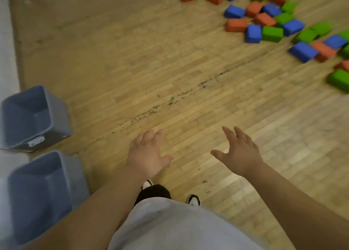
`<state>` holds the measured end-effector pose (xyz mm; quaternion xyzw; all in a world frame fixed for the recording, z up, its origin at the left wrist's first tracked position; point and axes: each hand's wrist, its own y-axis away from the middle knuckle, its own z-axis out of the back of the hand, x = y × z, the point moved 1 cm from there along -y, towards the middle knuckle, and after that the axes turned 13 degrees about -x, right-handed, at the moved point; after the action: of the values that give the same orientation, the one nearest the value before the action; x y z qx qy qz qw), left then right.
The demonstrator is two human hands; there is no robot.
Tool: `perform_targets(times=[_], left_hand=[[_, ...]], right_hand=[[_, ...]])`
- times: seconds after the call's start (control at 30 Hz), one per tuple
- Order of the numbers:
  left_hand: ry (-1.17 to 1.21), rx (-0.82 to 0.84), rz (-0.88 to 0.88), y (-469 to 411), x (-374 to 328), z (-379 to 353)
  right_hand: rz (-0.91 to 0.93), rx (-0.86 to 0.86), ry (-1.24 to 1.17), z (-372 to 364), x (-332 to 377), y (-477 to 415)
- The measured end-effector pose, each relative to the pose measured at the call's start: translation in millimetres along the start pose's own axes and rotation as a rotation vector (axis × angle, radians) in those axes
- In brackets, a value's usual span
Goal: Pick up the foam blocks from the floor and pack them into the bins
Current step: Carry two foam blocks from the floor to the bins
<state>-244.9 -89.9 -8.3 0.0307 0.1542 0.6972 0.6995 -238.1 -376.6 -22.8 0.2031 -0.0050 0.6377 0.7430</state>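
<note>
Both bare arms reach forward over the wooden floor (170, 70), left hand (147, 153) and right hand (239, 151) palm-down, fingers spread, holding nothing. Two grey-blue bins (60, 117) stand at left. Past a dark scuff streak (170, 102), over twenty red, blue and green foam blocks (272, 34) lie scattered far upper right, some cut off.

Both hands (148, 151) (238, 151) empty, fingers spread; foam blocks (264, 19) far right, bins (34, 117) left.

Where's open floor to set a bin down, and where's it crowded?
Bare wood floor spans the middle, from the grey bins at left to the foam blocks upper right, beneath left hand and right hand. Crowded: upper right, blocks touching.
</note>
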Motion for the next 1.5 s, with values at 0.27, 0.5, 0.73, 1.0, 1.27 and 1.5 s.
perform_targets(times=[0.27, 0.5, 0.73, 1.0, 1.27, 1.5], left_hand=[[-0.028, 0.011, -0.170, -168.2, -28.9, 9.5], [-0.064, 0.025, -0.239, -351.1, -24.6, 66.3], [-0.104, -0.019, -0.299, -499.0, -47.1, 122.6], [-0.107, -0.033, -0.235, -663.5, -121.6, 133.1], [-0.026, -0.050, -0.100, -805.7, -206.6, 166.9], [-0.019, -0.068, -0.094, -933.7, -220.8, 185.3]], right_hand=[[-0.142, -0.044, -0.030, 23.0, -10.4, -126.7], [-0.209, -0.090, -0.038, 80.6, 30.6, -275.9], [-0.210, -0.142, -0.050, 131.4, 43.9, -409.0], [-0.172, -0.131, -0.039, 178.9, -6.9, -586.7], [-0.046, -0.079, 0.015, 274.6, -47.4, -775.0], [-0.007, -0.049, 0.046, 307.1, -36.5, -926.9]])
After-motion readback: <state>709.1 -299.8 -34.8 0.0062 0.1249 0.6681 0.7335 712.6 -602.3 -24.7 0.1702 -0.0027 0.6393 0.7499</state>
